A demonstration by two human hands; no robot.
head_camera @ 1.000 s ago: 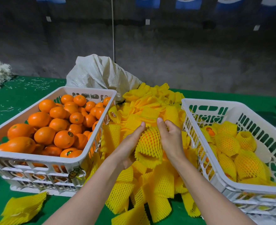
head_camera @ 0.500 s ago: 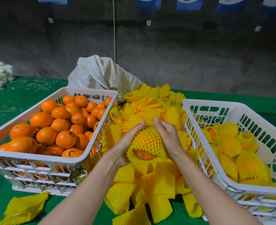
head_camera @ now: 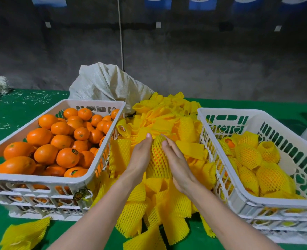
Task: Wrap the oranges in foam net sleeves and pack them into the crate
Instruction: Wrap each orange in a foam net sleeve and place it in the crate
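Far left, a white plastic crate (head_camera: pixel 55 107) with slotted walls sits on the green desk (head_camera: pixel 22 112), piled with smooth, shiny oranges (head_camera: pixel 67 157). The middle is a big heap of yellow foam sleeves (head_camera: pixel 167 120), squishy mesh tubes, with a crumpled woven sack (head_camera: pixel 109 83) behind. Over the heap the left hand (head_camera: pixel 140 156) cups one netted orange (head_camera: pixel 158 159), its other fingers hidden. The right hand (head_camera: pixel 176 165) presses flat, fingers straight, on the other side. On the right, a matching second crate (head_camera: pixel 239 112) holds lumpy wrapped oranges (head_camera: pixel 248 156).
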